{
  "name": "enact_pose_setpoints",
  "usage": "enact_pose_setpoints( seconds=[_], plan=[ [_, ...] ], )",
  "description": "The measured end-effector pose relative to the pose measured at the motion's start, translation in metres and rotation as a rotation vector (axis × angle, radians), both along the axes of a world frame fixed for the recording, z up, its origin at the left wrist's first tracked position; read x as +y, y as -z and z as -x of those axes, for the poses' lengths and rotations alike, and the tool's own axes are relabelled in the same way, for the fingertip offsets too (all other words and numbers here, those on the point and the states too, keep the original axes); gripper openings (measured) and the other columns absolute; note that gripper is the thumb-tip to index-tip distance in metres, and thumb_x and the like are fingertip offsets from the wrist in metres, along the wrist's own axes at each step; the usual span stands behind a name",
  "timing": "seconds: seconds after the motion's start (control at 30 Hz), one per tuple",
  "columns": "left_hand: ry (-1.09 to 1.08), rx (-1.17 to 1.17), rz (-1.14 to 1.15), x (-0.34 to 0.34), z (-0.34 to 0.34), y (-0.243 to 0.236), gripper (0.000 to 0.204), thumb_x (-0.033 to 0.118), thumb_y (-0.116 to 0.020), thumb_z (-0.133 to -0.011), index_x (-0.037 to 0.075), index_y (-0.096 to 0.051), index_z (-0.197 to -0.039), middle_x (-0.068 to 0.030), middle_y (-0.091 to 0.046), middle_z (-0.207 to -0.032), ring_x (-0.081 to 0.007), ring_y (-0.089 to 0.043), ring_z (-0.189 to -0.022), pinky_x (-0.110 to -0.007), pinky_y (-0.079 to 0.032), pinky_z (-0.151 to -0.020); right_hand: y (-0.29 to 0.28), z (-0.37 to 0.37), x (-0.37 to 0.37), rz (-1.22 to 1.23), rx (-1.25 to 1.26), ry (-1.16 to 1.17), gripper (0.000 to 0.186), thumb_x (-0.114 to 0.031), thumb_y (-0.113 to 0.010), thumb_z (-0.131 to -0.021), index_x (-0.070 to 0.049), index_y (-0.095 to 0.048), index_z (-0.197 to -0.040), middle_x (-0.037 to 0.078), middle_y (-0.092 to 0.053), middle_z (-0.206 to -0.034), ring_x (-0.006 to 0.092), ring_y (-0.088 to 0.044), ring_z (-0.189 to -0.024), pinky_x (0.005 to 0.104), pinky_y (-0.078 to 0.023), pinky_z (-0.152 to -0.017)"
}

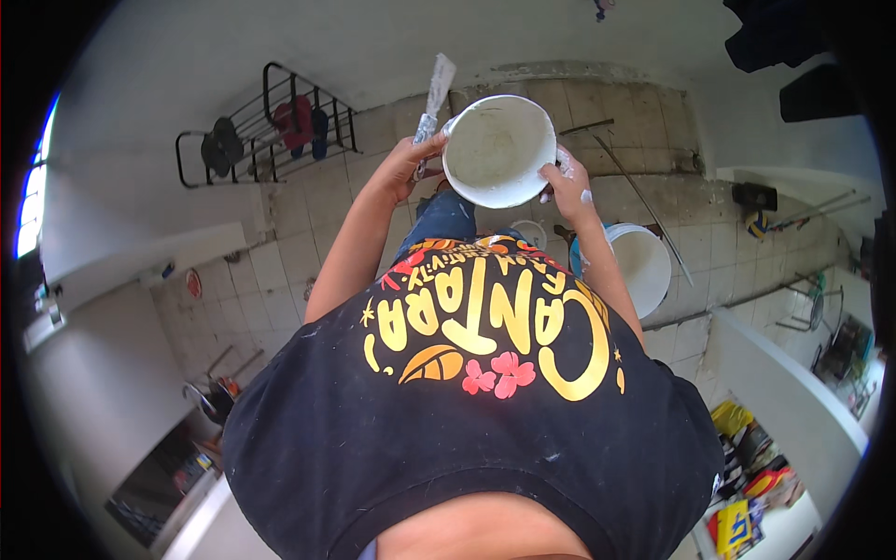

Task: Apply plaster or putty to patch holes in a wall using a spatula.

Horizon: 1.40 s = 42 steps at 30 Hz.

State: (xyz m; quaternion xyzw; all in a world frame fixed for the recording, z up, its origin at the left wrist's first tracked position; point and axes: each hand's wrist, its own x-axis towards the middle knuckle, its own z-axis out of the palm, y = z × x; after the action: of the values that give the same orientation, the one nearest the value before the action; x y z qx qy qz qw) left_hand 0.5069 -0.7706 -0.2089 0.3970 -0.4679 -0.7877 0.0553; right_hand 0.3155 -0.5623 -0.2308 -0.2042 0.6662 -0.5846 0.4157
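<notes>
My left hand (411, 161) grips a putty knife (441, 84) by its speckled handle, blade upward and white-smeared, with my fingers also at the left side of a white bucket (497, 121). My right hand (564, 182), spotted with white paste, holds that bucket's right rim, thumb over the edge. The bucket is tipped so that its inside shows, pale and coated, with no clear contents visible. Below my right forearm a larger white bucket (642, 271) stands on the tiled floor, partly hidden by the arm. A small white round item (528, 231) is partly hidden behind my shirt.
A black metal rack (193, 182) with footwear stands by the wall at upper left. Long rods (644, 205) lie on the tiles to the right, near a ball (754, 224). A low wall (779, 369) runs at lower right, beside a heap of coloured items (737, 523).
</notes>
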Motion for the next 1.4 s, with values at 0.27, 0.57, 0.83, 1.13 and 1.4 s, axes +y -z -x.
enact_pose_setpoints(
  seconds=[0.27, 0.57, 0.83, 1.13, 1.4],
  plan=[
    [0.337, -0.003, -0.121, -0.092, 0.082, -0.007, 0.054, 0.031, -0.079, -0.067, 0.002, -0.058, -0.109, -0.0092, -0.061, -0.102, -0.0194, -0.061, -0.09, -0.037, -0.05, -0.08, -0.01, 0.04, -0.065, -0.161, 0.256, 0.155, 0.04, -0.017, -0.055, -0.08, 0.003, -0.056, -0.115, 0.008, -0.063, -0.07, 0.0121, -0.057, -0.051, 0.0268, -0.045, -0.047],
    [0.388, -0.116, -0.072, -0.166, 0.155, 0.037, 0.064, 0.035, -0.081, -0.063, 0.0, -0.056, -0.11, -0.012, -0.062, -0.101, -0.021, -0.061, -0.096, -0.038, -0.049, -0.082, -0.013, 0.073, -0.11, -0.414, 0.445, 0.217, 0.041, -0.023, -0.06, -0.085, 0.0, -0.055, -0.119, 0.015, -0.067, -0.08, 0.0184, -0.062, -0.064, 0.0308, -0.049, -0.065],
    [0.301, -0.212, -0.188, -0.182, 0.225, 0.085, 0.08, 0.041, -0.082, -0.059, -0.002, -0.051, -0.119, -0.0133, -0.059, -0.111, -0.0254, -0.058, -0.102, -0.046, -0.045, -0.085, 0.006, 0.107, -0.088, -0.414, 0.327, 0.276, 0.042, -0.018, -0.061, -0.084, -0.002, -0.054, -0.122, 0.012, -0.068, -0.088, 0.0164, -0.063, -0.075, 0.0285, -0.048, -0.07],
    [0.02, -0.086, -0.547, -0.166, 0.349, 0.13, 0.066, 0.03, -0.083, -0.063, -0.005, -0.054, -0.111, -0.0124, -0.063, -0.094, -0.0253, -0.064, -0.082, -0.041, -0.054, -0.064, 0.044, 0.289, -0.11, -0.279, 0.186, 0.378, 0.042, -0.014, -0.06, -0.086, -0.001, -0.051, -0.125, 0.009, -0.066, -0.091, 0.0145, -0.061, -0.077, 0.0253, -0.048, -0.07],
    [-0.135, -0.328, -0.327, -0.121, 0.452, 0.299, 0.063, 0.041, -0.085, -0.057, 0.0, -0.062, -0.098, -0.0081, -0.064, -0.086, -0.0209, -0.064, -0.075, -0.037, -0.053, -0.059, 0.161, 0.498, -0.211, -0.409, 0.489, 0.263, 0.065, -0.034, -0.068, -0.08, 0.003, -0.044, -0.128, 0.023, -0.06, -0.106, 0.0326, -0.063, -0.093, 0.0375, -0.049, -0.083]
  ],
)
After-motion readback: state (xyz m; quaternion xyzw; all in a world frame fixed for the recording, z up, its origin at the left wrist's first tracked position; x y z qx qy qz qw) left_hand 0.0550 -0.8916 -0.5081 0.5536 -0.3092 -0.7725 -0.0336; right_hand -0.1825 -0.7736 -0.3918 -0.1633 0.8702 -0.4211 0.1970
